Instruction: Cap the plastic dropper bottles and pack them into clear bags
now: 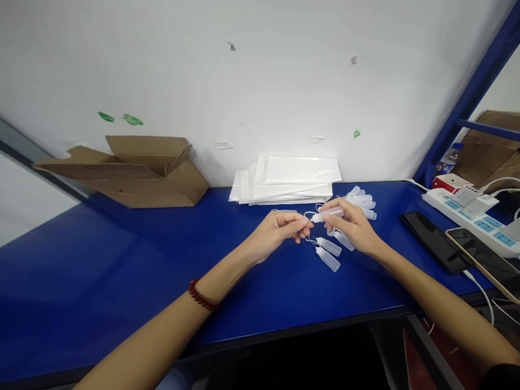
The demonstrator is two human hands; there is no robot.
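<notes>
Between my two hands is a small translucent plastic dropper bottle (331,213), tilted with its narrow tip toward the left. My right hand (352,225) grips its body from the right. At the tip end, the thumb and fingers of my left hand (284,227) are pinched together; what lies between them is too small to make out. A thin white loop shows above that tip. Two similar bottles (328,259) lie on the blue table below my hands, and another bottle (345,240) lies under my right hand. Several more bottles (363,201) are grouped behind it.
White flat envelopes (288,179) are stacked against the wall. An open cardboard box (162,181) stands at the back left of the blue table (134,271). To the right are a black phone (434,241), a second phone (483,254), and a power strip (471,219) with chargers and cables.
</notes>
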